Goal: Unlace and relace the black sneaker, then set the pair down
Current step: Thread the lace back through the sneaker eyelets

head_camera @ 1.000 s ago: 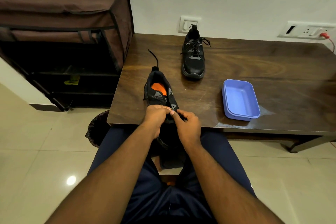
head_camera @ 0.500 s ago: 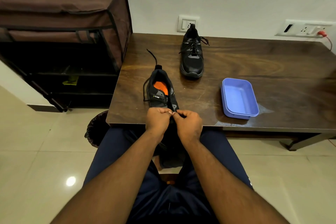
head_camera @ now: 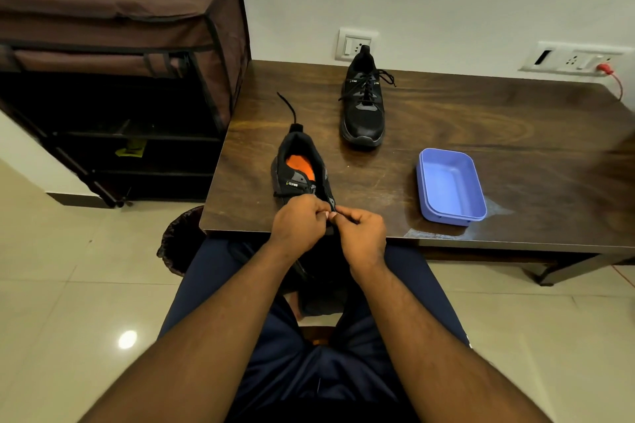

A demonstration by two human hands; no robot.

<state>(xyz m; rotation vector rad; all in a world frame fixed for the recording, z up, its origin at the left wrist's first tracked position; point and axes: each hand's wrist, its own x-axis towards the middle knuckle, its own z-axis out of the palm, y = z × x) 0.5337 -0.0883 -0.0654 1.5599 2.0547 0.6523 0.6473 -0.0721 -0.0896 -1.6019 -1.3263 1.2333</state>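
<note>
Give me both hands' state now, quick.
Left hand: pinching the lace of the near sneaker.
Right hand: pinching the same lace.

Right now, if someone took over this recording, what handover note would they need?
Left hand and right hand: both pinch the lace at the toe end of the near sneaker, at the table's front edge.
Far sneaker: laced and tied, by the wall.
Done: near sneaker's upper eyelets look empty, orange insole showing.
Left: finish its lacing, then set the pair down.
</note>
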